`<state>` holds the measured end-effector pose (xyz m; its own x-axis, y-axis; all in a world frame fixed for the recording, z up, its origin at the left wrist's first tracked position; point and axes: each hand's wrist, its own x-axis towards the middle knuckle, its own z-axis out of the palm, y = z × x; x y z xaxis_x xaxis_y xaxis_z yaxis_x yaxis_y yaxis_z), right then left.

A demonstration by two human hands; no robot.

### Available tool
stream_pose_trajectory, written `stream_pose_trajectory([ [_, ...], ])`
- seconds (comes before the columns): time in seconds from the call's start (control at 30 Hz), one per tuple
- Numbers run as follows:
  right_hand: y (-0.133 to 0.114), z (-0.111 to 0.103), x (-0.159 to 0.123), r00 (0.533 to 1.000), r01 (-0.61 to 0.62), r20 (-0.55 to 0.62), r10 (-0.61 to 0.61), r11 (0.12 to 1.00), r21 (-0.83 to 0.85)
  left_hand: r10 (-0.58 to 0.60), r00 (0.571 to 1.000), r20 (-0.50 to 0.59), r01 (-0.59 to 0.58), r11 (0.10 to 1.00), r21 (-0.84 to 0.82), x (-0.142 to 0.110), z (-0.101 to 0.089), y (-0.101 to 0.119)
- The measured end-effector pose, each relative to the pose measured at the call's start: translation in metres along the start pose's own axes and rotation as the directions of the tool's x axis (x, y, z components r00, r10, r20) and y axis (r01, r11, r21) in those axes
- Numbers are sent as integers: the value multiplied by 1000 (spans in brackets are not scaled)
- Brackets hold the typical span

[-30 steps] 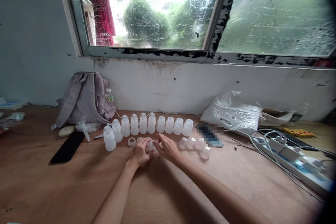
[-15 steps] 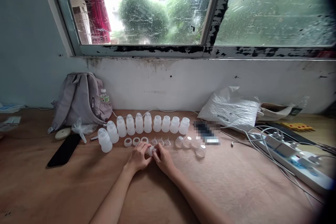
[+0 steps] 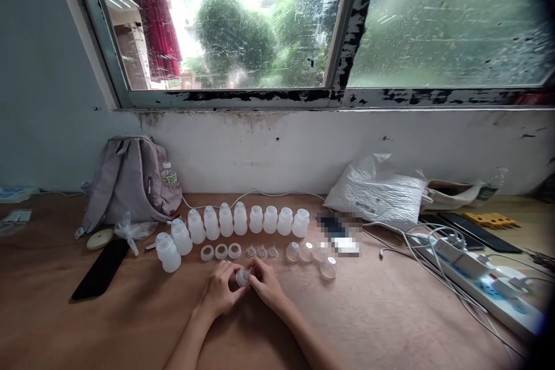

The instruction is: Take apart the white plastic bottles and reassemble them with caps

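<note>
Between my left hand [image 3: 220,288] and my right hand [image 3: 265,284] is a bottle collar ring [image 3: 243,277], tilted, with what looks like a clear nipple in it. Both hands have their fingers closed on this small piece, low over the table. Just beyond them lie three white collar rings [image 3: 221,251] and three clear nipples [image 3: 262,252]. To the right stand several clear dome caps [image 3: 292,252]. Behind these runs a row of frosted baby bottles: several open-necked ones [image 3: 271,220] at right, and several dome-capped ones [image 3: 211,224] curving toward me at left.
On the left are a black phone [image 3: 100,272], a knotted plastic bag [image 3: 133,232], a round pale object [image 3: 99,239] and a grey backpack [image 3: 125,185]. A silvery package [image 3: 377,191], loose cables and a power strip [image 3: 489,277] occupy the right side.
My view has tipped up, so the table items sit lower. My hands have drawn back slightly from the nipples, and the collar piece now shows more clearly between them.
</note>
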<state>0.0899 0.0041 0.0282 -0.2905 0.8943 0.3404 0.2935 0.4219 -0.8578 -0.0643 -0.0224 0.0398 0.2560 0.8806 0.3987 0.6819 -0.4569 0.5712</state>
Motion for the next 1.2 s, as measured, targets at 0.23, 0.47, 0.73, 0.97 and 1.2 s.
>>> stream_pose_trajectory([
  [0.23,10,-5,1,998,-6,-54,8,999,40,-38,997,-62,44,994,102,-9,-4,-24],
  [0.47,20,-6,5,975,-139,-208,74,938,-318,-208,943,-260,281,917,284,-16,-22,-55],
  [0.73,24,-2,4,992,-79,-125,20,870,-487,-390,871,-299,484,781,394,-24,-32,-62],
  [0.97,25,-3,4,995,-39,-95,-13,855,-517,-455,846,-277,532,739,414,-23,-34,-61],
  [1.2,27,-2,4,992,-54,-124,-12,856,-513,-464,835,-296,550,719,425,-22,-30,-64],
])
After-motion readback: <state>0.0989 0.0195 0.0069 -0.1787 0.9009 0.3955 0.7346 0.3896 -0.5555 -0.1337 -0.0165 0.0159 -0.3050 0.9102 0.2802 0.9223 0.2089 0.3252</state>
